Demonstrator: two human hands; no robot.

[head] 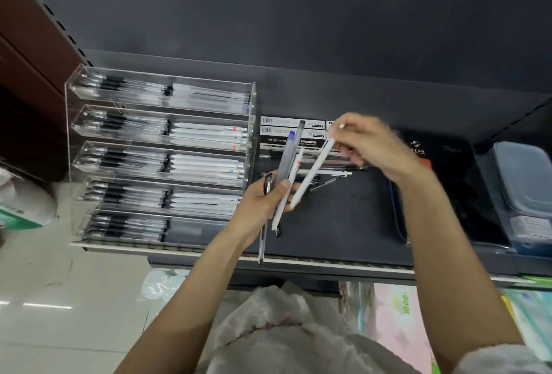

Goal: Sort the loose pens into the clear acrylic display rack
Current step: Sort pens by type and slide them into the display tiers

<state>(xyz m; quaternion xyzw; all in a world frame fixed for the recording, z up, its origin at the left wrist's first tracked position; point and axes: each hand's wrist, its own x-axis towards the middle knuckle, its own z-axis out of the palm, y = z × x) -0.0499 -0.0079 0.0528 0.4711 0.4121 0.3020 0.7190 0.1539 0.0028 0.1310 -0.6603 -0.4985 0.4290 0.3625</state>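
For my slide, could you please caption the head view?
Left hand grips mixed pens; right hand pinches a white pen beside the clear acrylic rack.

Bare shelf (343, 224) between acrylic rack (161, 149) and dark case (448, 194) — boxes (291, 135), loose pens (334, 169) behind

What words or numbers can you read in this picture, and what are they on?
"GEL INK PEN", partly blurred: white pen boxes behind the hands.
"1.2.0", uncertain: black pack on the shelf.
"1800", seen tilted: pink packet under the shelf.
Too blurred to read: barcodes on the boxes, label on the blue case, pens in the acrylic rack.
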